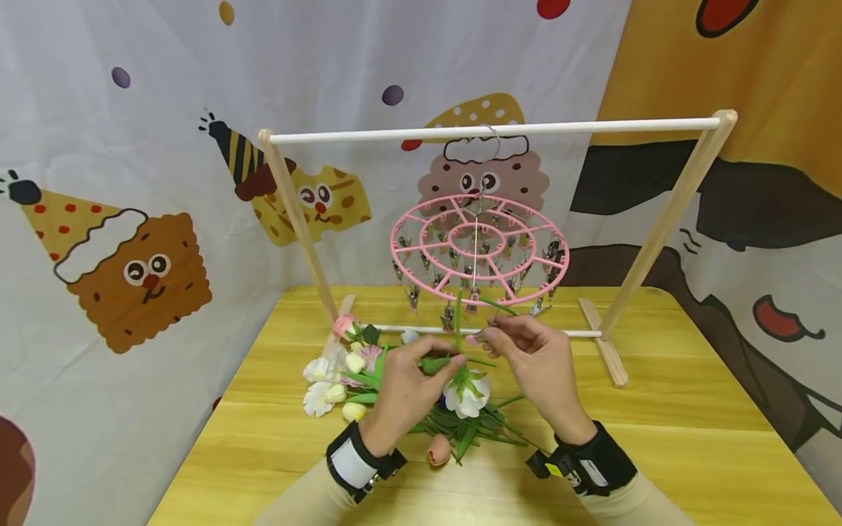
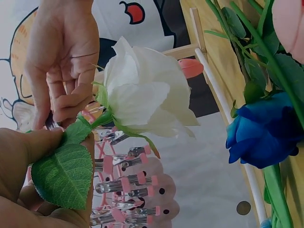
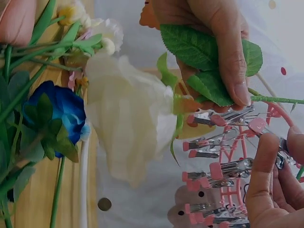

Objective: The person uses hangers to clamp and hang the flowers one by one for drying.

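My left hand (image 1: 404,380) pinches the stem of a white artificial rose (image 1: 468,396) just behind its bloom. The bloom hangs downward and the green stem (image 1: 458,314) points up toward a round pink clip hanger (image 1: 392,248). Green leaves (image 2: 64,175) lie against my left fingers in the left wrist view. With thumb and fingers, my right hand (image 1: 542,365) pinches a metal clip with pink tips (image 3: 259,125), close beside the stem. Several similar clips (image 3: 232,168) dangle from the hanger.
The hanger hooks over the white top bar (image 1: 368,135) of a rack with wooden posts (image 1: 671,219). Below my hands, loose artificial flowers lie on the wooden table (image 1: 658,453), including a blue rose (image 2: 263,130) and a peach tulip (image 1: 438,449). A printed curtain (image 1: 329,66) stands behind.
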`<state>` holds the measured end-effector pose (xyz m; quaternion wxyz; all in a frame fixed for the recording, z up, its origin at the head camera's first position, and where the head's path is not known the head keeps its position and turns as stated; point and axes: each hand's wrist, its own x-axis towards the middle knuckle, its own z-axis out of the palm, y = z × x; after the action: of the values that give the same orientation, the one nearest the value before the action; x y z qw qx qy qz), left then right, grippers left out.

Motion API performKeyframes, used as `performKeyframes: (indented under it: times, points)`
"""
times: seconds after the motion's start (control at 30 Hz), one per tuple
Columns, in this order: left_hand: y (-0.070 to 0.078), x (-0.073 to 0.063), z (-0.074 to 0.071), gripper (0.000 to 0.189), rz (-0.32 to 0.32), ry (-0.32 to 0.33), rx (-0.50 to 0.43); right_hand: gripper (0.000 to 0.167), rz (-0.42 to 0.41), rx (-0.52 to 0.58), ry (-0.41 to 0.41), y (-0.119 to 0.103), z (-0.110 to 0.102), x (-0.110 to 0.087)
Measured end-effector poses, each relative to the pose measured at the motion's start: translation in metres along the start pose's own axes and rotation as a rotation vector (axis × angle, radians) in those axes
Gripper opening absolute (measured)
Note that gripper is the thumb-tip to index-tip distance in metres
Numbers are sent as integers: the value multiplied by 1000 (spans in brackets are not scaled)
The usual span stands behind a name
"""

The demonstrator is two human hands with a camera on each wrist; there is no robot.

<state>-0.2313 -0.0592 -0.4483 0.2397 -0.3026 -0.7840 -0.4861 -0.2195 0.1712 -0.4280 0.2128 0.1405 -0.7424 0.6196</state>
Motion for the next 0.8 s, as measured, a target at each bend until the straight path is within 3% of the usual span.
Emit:
performKeyframes:
  times: [0.43, 0.8]
  points:
    - [4, 3, 7, 11, -21, 20, 20, 18, 49, 55, -4, -2, 1, 2]
    - [7, 4, 10, 10, -64, 0, -56, 15, 56, 146, 44, -2, 5, 2]
